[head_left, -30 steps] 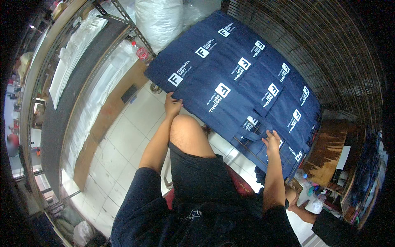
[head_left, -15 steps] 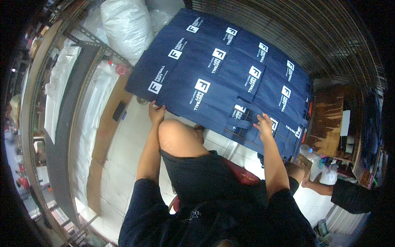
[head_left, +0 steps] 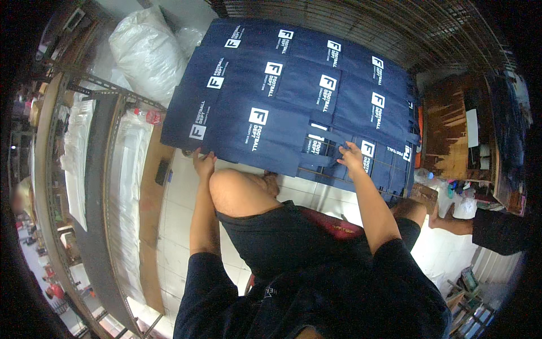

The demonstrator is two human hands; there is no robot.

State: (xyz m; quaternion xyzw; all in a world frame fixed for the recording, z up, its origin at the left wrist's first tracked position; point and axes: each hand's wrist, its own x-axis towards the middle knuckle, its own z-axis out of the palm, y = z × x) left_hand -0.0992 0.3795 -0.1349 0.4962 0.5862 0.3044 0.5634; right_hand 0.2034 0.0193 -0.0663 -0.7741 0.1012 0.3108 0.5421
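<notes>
Navy blue fabric bags (head_left: pixel 226 135) with white printed logos lie overlapping in rows across a wire rack (head_left: pixel 324 179). My left hand (head_left: pixel 204 165) is at the near left edge of the bag closest to me, thumb and fingers pinching its border. Further right, my right hand (head_left: pixel 351 158) has its fingers bent together at the near edge, by a navy strap handle (head_left: pixel 323 160) and a gap where the rack wires show. Its fingertips appear to pinch the bag's edge there, though the exact spot is partly hidden.
Metal shelving (head_left: pixel 101 169) with white sheets runs along the left. A large white plastic sack (head_left: pixel 144 51) stands behind it. Stacked wire racks (head_left: pixel 350 14) rise at the back. A wooden cabinet (head_left: pixel 446 124) and another person's leg (head_left: pixel 451 225) are at the right.
The view has shifted, so the bags and rack appear further left and slightly turned. Both hands stay at the near edge of the bags, in much the same places.
</notes>
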